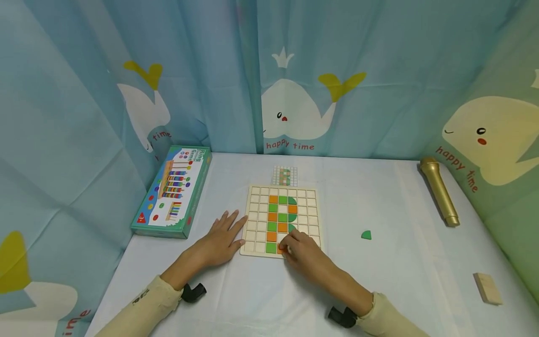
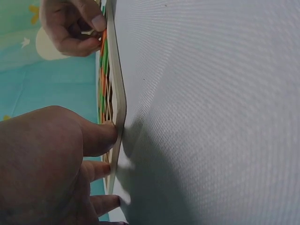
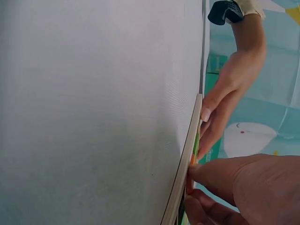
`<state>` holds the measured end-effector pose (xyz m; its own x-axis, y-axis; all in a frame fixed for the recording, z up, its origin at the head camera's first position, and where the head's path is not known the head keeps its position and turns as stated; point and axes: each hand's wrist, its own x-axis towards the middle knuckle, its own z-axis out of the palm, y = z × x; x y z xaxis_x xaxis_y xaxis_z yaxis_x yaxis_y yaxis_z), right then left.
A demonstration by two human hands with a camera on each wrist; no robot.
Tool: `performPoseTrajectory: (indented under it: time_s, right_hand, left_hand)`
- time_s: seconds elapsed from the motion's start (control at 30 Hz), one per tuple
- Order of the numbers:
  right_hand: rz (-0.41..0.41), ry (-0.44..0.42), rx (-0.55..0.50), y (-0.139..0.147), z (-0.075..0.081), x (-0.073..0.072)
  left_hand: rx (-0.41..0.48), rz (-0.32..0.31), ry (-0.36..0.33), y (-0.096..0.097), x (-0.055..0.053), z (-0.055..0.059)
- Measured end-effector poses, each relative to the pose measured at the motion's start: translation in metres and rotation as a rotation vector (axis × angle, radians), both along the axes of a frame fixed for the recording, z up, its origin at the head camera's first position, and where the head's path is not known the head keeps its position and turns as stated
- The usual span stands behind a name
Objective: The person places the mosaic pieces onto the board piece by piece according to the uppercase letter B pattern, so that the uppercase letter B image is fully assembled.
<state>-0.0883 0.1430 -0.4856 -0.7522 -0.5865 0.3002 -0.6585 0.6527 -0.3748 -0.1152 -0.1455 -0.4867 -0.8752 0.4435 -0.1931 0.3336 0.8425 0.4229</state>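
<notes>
A wooden grid board (image 1: 253, 206) lies on the white-covered table with orange and green square tiles and green rounded tiles set in its cells. My left hand (image 1: 219, 243) rests at the board's left edge, fingers spread, its thumb on the rim in the left wrist view. At the bottom row my right hand (image 1: 306, 256) pinches an orange tile (image 3: 190, 184) between thumb and finger, right at the board's surface. Its fingers hide some cells nearby. A small printed pattern card (image 1: 285, 176) lies just behind the board.
One loose green rounded tile (image 1: 367, 235) lies right of the board. A game box (image 1: 172, 192) stands at the back left. Toward the right edge are a gold microphone-shaped cylinder (image 1: 440, 192) and a small wooden block (image 1: 488, 289). Whale-print curtains (image 1: 379, 121) enclose the table.
</notes>
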Motion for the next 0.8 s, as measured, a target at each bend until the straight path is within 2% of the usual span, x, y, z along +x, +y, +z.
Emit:
performPoseTrajectory:
  time_s: [0.17,0.37,0.47,0.6,0.7,0.8]
  right_hand:
    - [-0.016,-0.027,-0.018,0.002,-0.002,0.002]
    - [-0.092,-0.218,-0.059,0.02,0.006,-0.001]
    - [-0.152,-0.248,-0.043,0.044,0.016,-0.01]
    - [-0.264,-0.27,0.07,0.088,0.029,-0.021]
    - [-0.34,-0.336,0.154,0.121,0.036,-0.026]
    - [-0.377,-0.403,0.191,0.148,0.039,-0.029]
  left_hand:
    - [-0.002,0.002,-0.004,-0.001,0.0,0.0]
    - [0.005,-0.006,-0.006,-0.001,0.0,-0.001]
    - [0.01,-0.011,-0.006,-0.001,-0.001,-0.001]
    - [0.004,-0.011,-0.009,0.0,-0.001,0.0]
    - [-0.001,-0.008,-0.01,-0.001,0.0,0.001]
    - [0.006,-0.01,-0.005,-0.001,0.0,0.002]
